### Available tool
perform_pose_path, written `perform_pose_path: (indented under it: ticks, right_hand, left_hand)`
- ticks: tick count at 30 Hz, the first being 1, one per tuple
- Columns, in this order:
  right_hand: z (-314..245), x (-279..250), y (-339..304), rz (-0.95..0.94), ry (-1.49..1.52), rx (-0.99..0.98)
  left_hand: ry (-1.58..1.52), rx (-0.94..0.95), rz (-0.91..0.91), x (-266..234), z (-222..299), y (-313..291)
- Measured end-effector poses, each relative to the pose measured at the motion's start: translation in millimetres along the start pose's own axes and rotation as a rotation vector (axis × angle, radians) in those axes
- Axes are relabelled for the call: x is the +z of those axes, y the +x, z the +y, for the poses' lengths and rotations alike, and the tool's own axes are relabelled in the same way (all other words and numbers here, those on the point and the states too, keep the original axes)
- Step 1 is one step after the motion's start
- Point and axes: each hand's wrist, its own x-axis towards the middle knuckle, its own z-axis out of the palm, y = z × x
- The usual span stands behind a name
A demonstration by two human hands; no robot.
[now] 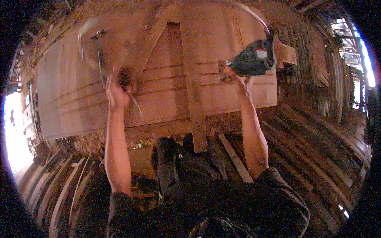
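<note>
A broad wooden panel (158, 101) lies before me, with a long straight board (186, 67) across it. Near the right end of the panel, my right hand (244, 84) is closed around the lower left part of a dark handheld power tool (256, 58). The tool has a pale label and a metal part at its left end; its exact kind is unclear. My left hand (118, 92), blurred by motion, is over the left half of the panel. Its fingers curl about a dark object (125, 77) too smeared to name. A thin cord-like strip (139, 107) trails below that hand.
A cord (254, 14) loops from the tool over the far side. A slanting board (152, 45) meets the long one. Long timber strips (305, 146) cover the ground at right, with more slats (59, 194) at left. Stacked timber (305, 51) stands beyond the panel's right end.
</note>
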Motion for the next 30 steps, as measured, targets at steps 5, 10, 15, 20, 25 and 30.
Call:
perform_pose_path:
  ticks: [5, 10, 15, 20, 25, 30]
  right_hand:
    - [-31, 70, 7, -0.228, 0.237, -0.063]
    - [-41, 78, 12, -0.273, 0.052, 0.113]
    - [10, 57, 21, -0.149, 0.098, 0.076]
    - [-16, 67, 2, -0.031, 0.052, 0.092]
    - [-14, 53, 9, -0.084, 0.096, 0.060]
    - [-1, 56, 18, -0.167, 0.108, -0.014]
  left_hand:
    - [0.229, 0.417, -0.348, 46, -35, 164]
    - [1.096, 0.841, -0.227, 40, -91, 205]
    - [1.231, 0.695, -0.313, 68, -78, 170]
    - [1.202, 0.562, -0.358, 64, -46, 140]
    - [1.134, 0.533, -0.345, 79, -32, 128]
    - [1.199, 0.542, -0.321, 74, -37, 129]
